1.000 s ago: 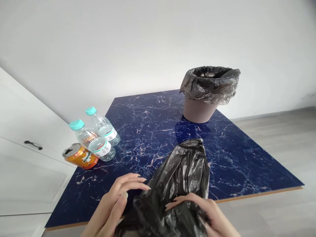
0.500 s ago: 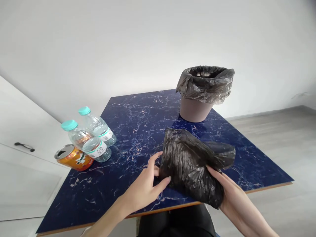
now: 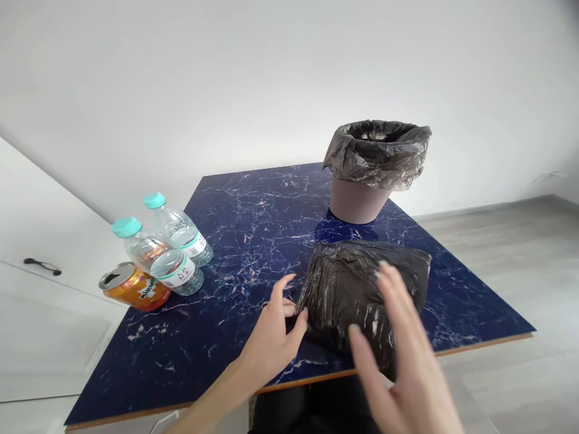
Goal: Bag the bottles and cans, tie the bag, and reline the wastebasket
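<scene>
A crumpled black plastic bag (image 3: 362, 283) lies flat on the dark blue marbled worktop (image 3: 253, 223), toward 5 o'clock from the worktop's middle and close to its near edge.

The left hand (image 3: 271, 337) rests at the bag's 9 o'clock side. Its fingers (image 3: 283, 286) are apart and relaxed, and the thumb tip touches the bag's left edge – nothing is clamped. The right hand (image 3: 402, 367) is held above the bag's 5 o'clock corner, palm open and fingers spread wide. It is blurred, and whether it touches the plastic cannot be told.

At 1 o'clock on the worktop, just beyond the bag and apart from it, stands a brown bin (image 3: 357, 205), upright, with a black liner (image 3: 377, 154) folded over its rim.

At 9 o'clock, near the worktop's left edge, two clear water bottles with teal caps lie on their sides – the nearer bottle (image 3: 156, 256) and the farther bottle (image 3: 181, 229) touching along their lengths. An orange can (image 3: 136, 288) lies on its side against the nearer bottle, at that bottle's 8 o'clock.

Past the worktop's left edge is a white cabinet with a dark handle (image 3: 41, 266).
</scene>
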`<action>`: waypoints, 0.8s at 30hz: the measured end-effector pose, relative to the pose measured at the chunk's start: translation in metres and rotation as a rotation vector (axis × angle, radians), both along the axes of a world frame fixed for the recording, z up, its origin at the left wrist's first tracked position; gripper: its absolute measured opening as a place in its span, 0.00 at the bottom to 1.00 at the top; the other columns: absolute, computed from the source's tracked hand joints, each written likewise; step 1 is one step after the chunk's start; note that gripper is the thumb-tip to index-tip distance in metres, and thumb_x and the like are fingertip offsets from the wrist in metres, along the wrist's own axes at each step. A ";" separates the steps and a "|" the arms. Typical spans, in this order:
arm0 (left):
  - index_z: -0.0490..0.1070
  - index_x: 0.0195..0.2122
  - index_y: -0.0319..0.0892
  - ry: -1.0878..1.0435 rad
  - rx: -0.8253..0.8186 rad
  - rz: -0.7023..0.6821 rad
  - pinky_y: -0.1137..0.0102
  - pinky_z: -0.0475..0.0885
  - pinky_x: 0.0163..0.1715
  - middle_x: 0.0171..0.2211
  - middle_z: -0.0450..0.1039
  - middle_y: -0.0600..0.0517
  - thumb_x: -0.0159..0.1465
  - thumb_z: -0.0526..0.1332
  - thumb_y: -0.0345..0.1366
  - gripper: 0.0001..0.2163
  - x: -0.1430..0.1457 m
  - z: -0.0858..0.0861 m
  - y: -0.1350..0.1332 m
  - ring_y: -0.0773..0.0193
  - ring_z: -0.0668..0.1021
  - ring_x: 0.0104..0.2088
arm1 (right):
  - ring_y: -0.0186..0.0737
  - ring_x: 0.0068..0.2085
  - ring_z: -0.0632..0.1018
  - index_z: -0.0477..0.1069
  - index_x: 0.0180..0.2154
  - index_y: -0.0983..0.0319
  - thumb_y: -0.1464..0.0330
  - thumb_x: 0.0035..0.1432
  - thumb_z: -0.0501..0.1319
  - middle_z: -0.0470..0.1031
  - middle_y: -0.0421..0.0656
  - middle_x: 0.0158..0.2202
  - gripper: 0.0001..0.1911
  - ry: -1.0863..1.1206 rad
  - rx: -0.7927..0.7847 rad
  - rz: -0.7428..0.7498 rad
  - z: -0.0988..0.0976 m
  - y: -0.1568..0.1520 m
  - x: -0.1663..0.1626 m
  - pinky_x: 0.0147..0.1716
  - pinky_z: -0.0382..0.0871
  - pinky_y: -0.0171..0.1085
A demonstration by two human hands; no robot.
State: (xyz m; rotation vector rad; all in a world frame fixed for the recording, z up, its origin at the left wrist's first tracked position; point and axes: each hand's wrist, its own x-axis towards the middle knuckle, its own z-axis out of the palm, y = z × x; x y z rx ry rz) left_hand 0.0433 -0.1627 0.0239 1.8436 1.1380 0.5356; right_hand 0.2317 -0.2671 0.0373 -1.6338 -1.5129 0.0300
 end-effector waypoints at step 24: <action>0.59 0.66 0.51 0.140 0.457 -0.021 0.44 0.70 0.68 0.63 0.70 0.43 0.79 0.58 0.42 0.17 -0.041 -0.018 0.021 0.47 0.74 0.66 | 0.72 0.79 0.56 0.60 0.77 0.62 0.48 0.79 0.45 0.51 0.57 0.81 0.37 -0.532 -0.364 0.011 -0.096 0.087 0.089 0.74 0.50 0.74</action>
